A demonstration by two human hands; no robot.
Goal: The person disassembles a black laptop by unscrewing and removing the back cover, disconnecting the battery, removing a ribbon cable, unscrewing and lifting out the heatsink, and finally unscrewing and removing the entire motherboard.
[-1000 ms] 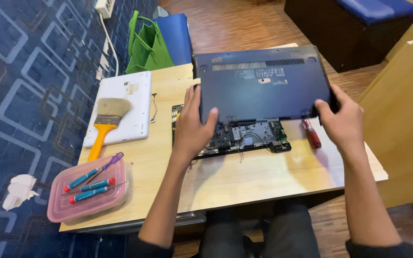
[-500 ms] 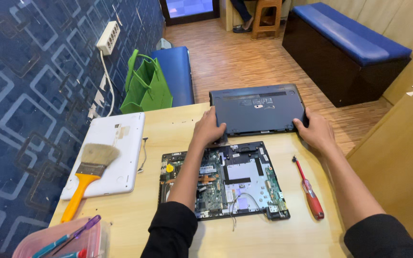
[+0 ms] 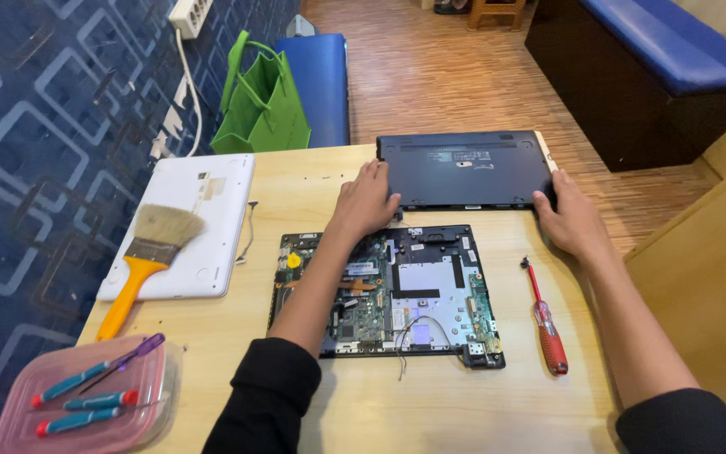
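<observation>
At the far left of the wooden table point(image 3: 296, 189) sits a pink plastic box point(image 3: 10, 429) with small screwdrivers point(image 3: 86, 403) in it. Next to it a paintbrush point(image 3: 146, 261) with an orange handle lies partly on a white laptop lid point(image 3: 203, 210). Behind the table, on the floor, stands a green bag point(image 3: 266, 105).

In the middle lies an opened laptop point(image 3: 413, 294), with its green boards and thin wires showing. The person's left arm reaches over its left part.

The left hand point(image 3: 367, 200) rests flat on the table, with the fingers spread and touching the near left corner of a dark laptop cover point(image 3: 464, 168). It does not wrap around the cover; it only presses against the edge. The right hand point(image 3: 573, 220) does the same at the near right corner, fingers loosely bent against the edge.

The dark cover lies flat at the far side of the table, just past the opened laptop. Its long side runs from left to right, so one hand sits at each end. The cover lies straight ahead of both hands, away from the person. Both hands look about equally close to it.

To the right of the opened laptop lies a red screwdriver point(image 3: 545, 324), its tip pointing away from the person. It is near the right hand, but not touching it.
</observation>
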